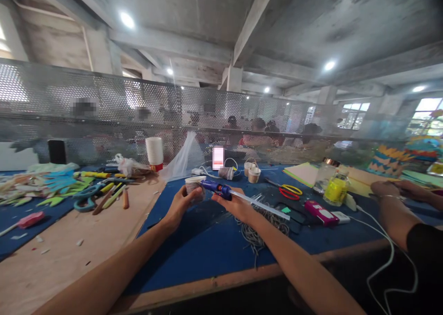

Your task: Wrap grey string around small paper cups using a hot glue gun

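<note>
My left hand [185,204] is wrapped round a paper cup [195,181] with a white rim, held above the blue table mat [194,259]. In my right hand [238,204] is a blue glue gun [216,188], its nozzle end pointing left at the cup's side. A long translucent glue stick [266,206] sticks out of the gun's back, over my right wrist. Whether the nozzle touches the cup I cannot tell. Under my right forearm lies a tangled heap of grey cord [254,236].
Red-and-yellow scissors [290,191], a magenta box [321,212] and a bottle of yellow liquid [335,188] lie to the right, near another person's hands [391,189]. Blue-handled scissors [88,199] and paper scraps are on the left. Small cups [254,174] and a perforated screen [166,102] stand behind.
</note>
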Tool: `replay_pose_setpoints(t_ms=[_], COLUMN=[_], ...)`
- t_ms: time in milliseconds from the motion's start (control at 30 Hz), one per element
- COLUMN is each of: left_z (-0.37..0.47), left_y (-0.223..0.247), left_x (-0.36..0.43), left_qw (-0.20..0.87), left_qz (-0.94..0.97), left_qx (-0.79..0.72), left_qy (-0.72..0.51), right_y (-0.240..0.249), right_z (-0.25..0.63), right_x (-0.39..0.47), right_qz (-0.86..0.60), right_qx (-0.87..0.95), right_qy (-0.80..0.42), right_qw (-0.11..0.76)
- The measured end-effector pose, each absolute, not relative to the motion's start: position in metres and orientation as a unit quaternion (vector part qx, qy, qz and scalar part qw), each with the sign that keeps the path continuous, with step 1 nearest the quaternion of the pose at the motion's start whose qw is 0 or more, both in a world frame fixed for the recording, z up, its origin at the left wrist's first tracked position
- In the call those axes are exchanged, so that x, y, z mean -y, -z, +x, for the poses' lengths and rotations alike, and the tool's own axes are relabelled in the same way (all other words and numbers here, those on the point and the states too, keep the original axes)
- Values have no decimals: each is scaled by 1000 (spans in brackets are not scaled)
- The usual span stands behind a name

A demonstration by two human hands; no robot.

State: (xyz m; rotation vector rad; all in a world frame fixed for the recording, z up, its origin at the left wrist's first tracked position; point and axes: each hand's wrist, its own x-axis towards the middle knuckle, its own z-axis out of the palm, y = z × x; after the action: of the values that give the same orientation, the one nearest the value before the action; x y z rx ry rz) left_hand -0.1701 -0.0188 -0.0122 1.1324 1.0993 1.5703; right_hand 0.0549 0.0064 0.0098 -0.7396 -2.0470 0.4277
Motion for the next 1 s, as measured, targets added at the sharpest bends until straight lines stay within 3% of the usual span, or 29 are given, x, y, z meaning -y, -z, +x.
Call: replay_pose_setpoints(t_ms=[633, 1000], left_z=[-174, -169], left_y=[19, 9], left_x=[13, 19], left_qw=[397, 384], left_qz=[482, 473], left_qx=[-460, -480], left_qy=[-631, -631], right_y=[-14, -6], right_z=[58, 58], right_x=[1, -4], right_qz=[-284, -260], right_qx=[833, 847], right_qy=[-199, -152], right_qw=[431, 438])
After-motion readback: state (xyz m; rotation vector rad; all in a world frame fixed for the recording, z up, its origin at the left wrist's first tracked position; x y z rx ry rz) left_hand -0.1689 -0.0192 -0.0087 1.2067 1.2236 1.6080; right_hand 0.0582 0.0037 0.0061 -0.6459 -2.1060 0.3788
